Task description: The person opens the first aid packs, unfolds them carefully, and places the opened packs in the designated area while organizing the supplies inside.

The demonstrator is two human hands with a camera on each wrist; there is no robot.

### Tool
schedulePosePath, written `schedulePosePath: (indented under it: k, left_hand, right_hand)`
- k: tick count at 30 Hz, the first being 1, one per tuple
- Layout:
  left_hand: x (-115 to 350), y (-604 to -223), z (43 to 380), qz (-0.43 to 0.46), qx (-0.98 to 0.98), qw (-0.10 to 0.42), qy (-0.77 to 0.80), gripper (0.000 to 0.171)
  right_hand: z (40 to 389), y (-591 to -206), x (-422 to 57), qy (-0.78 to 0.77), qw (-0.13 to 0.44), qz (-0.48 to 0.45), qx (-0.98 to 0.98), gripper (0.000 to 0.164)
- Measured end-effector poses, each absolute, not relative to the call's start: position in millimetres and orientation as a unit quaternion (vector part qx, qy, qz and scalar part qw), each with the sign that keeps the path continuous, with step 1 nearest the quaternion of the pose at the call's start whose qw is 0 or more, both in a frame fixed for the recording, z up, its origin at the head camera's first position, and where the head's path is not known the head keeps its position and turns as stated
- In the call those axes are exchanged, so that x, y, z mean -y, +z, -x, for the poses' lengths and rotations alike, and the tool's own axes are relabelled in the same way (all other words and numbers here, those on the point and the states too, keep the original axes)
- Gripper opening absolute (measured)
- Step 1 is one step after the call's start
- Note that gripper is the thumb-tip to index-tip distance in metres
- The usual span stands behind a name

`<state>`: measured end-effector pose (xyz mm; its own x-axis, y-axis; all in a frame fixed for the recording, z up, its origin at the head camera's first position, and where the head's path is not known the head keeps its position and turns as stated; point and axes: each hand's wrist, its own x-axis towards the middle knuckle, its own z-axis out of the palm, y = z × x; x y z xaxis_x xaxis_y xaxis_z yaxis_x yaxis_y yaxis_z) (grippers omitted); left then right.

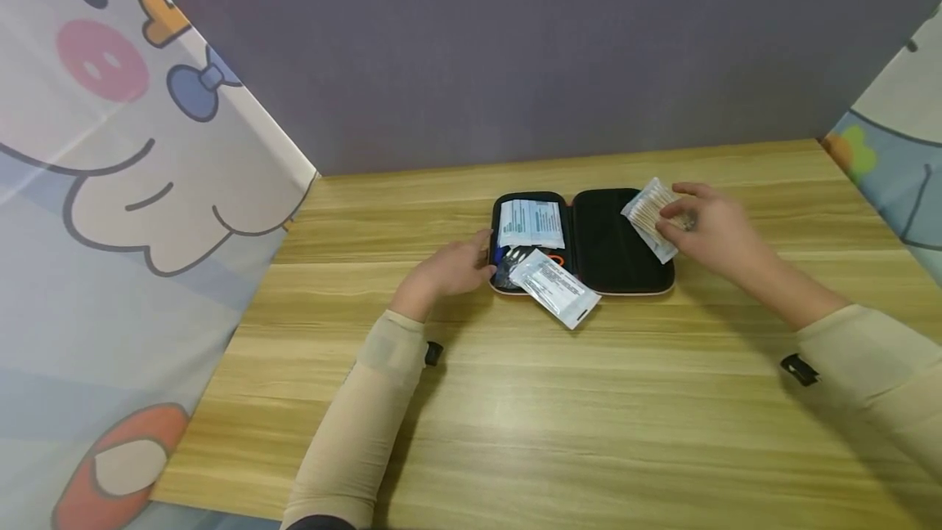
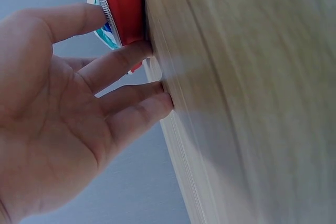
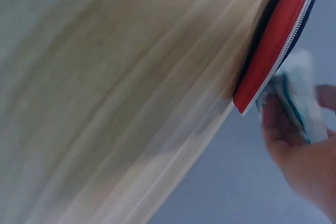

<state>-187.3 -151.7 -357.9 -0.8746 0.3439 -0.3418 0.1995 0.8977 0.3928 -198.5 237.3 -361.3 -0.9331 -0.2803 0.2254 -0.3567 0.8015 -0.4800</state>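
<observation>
An unzipped black-lined case (image 1: 621, 256) lies spread flat on the table, its outside red in both wrist views. My right hand (image 1: 710, 227) pinches a clear packet of cotton swabs (image 1: 648, 207) above the right half of the case. At the left edge of the case is my left hand (image 1: 455, 268); in the left wrist view its thumb touches the zipper (image 2: 105, 3) and its other fingertips reach the tabletop. The left half holds white-and-blue packets (image 1: 530, 223). A white printed sachet (image 1: 555, 289) lies slanted over the front rim.
Something orange (image 1: 557, 259) and a dark packet (image 1: 508, 272) show in the left half of the case, partly covered. The wooden table (image 1: 515, 432) meets a grey panel (image 1: 515, 56) at the back. Cartoon-printed cloth (image 1: 147, 211) hangs at the left.
</observation>
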Motion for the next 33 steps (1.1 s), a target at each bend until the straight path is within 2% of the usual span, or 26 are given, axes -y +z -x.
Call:
schedulePosePath:
  k: [4, 9, 13, 20, 27, 33]
  left_hand:
    - [150, -358, 187, -0.145, -0.953, 0.202, 0.171, 0.080]
    - [150, -357, 187, -0.141, -0.956, 0.200, 0.160, 0.076]
    - [149, -357, 187, -0.139, -0.958, 0.202, 0.149, 0.076]
    - [150, -357, 187, -0.129, -0.959, 0.208, 0.140, 0.075]
    - [151, -358, 186, -0.134, -0.956, 0.213, 0.147, 0.075]
    - [151, -359, 185, -0.135, -0.956, 0.213, 0.148, 0.075]
  right_hand:
    - [200, -363, -238, 0.235, 0.022, -0.184, 0.954, 0.033]
    - [202, -367, -237, 0.195, -0.025, -0.212, 0.957, 0.048]
    - [203, -369, -235, 0.190, -0.028, -0.220, 0.957, 0.051]
    - [207, -368, -226, 0.144, -0.010, -0.256, 0.956, 0.048]
    - [215, -368, -219, 0.130, -0.051, -0.249, 0.958, 0.051]
    - [219, -374, -219, 0.148, -0.055, -0.270, 0.950, 0.049]
